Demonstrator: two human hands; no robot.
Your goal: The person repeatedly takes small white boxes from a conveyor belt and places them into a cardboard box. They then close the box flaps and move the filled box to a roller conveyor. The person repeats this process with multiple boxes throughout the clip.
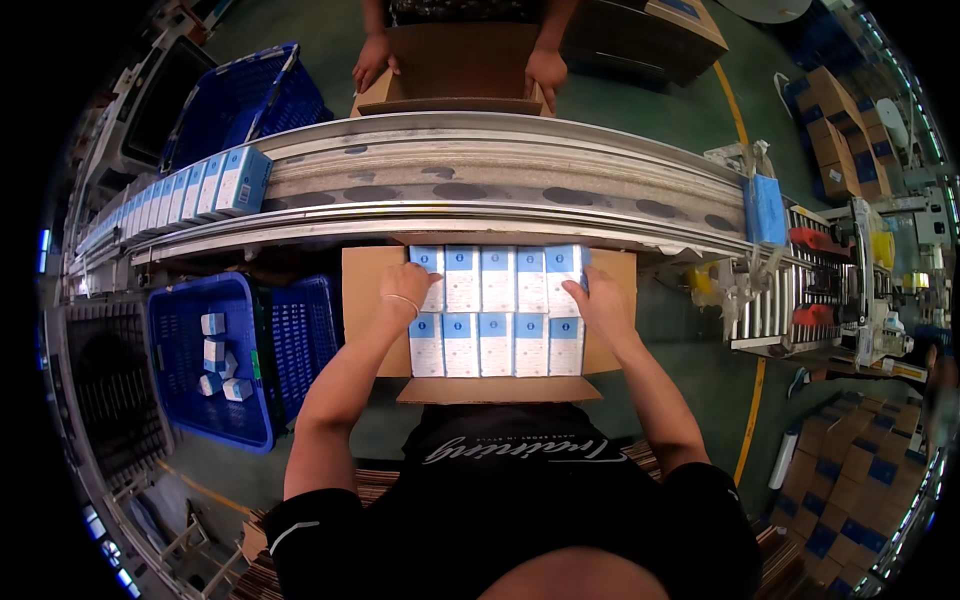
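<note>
An open cardboard carton [500,391] in front of me holds two rows of small blue-and-white boxes. My left hand [405,287] presses on the left end of the far row of boxes [496,280], with its thumb over the end box. At the right end of the same row, my right hand [604,302] grips with its thumb on the top face and its fingers down the outer side. The near row of boxes [480,345] lies flush beside it, untouched. The carton's side flaps are folded outward, partly under my wrists.
Beyond the carton runs a conveyor [480,170], with a line of similar boxes [237,182] at its left. A blue basket [262,390] with a few loose boxes stands at left, another blue crate [225,120] behind. Across the conveyor, a person's hands [545,70] hold an open carton [460,60].
</note>
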